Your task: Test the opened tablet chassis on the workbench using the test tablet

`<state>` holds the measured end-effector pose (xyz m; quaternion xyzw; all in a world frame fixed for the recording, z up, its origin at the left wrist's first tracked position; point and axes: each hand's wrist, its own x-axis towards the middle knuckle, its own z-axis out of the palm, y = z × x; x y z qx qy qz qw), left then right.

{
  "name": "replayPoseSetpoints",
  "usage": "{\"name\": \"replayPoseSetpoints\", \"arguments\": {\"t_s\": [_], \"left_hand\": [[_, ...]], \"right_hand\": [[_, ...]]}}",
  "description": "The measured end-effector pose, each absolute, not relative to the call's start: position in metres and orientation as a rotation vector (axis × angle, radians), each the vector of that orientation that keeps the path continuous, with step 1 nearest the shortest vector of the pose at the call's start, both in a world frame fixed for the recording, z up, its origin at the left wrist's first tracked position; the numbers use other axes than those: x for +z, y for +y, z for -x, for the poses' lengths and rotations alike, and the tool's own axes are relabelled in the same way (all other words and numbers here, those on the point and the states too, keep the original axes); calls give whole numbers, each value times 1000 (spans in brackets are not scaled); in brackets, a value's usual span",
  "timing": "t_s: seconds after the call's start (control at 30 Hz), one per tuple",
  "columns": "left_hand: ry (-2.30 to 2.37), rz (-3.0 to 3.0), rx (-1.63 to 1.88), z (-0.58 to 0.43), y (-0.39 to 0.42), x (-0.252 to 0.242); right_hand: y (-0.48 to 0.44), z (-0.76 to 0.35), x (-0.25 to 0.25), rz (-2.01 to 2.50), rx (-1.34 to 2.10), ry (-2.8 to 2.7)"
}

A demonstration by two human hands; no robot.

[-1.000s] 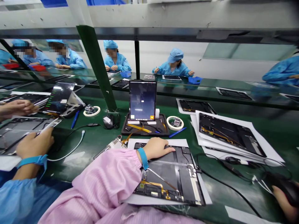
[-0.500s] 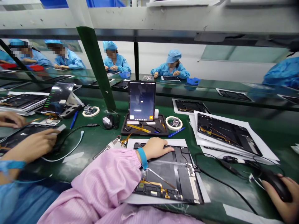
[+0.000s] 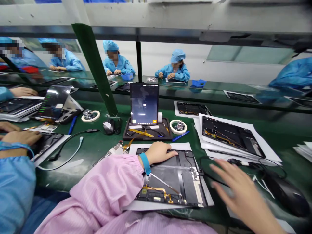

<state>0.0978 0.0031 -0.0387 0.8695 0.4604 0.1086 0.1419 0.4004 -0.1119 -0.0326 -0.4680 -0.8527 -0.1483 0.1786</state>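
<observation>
An opened tablet (image 3: 175, 182) lies back-up on a white sheet in front of me, showing black shielding, gold flex cables and a white strip. My left hand (image 3: 158, 152), in a pink sleeve with a blue wrist strap, rests fingers-flat on the tablet's far edge and holds nothing. Hovering just right of the tablet, my right hand (image 3: 239, 191) has its fingers spread and is blurred by motion. A black mouse (image 3: 287, 195) sits on the belt to the right of that hand, untouched.
An upright lit tablet (image 3: 144, 104) stands in a black tray (image 3: 146, 133). A tape roll (image 3: 177, 126) and blue pen (image 3: 180, 136) lie beside it. Opened tablets on paper (image 3: 229, 133) are stacked at right. A co-worker's hands (image 3: 21, 136) work at left. More people sit beyond the belt.
My right hand has let go of the mouse and swung left toward the opened tablet. My left hand stays put. The co-worker's hands at left have shifted over their own tablet.
</observation>
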Motion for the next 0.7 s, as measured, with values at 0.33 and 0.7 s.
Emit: {"name": "replayPoseSetpoints", "arguments": {"t_s": [0.33, 0.7], "left_hand": [[1299, -2532, 298, -96, 3, -43], [1232, -2662, 553, -95, -5, -14]], "right_hand": [[-64, -356, -15, 1014, 223, -2778], [-10, -355, 8, 1245, 223, -2746]]}}
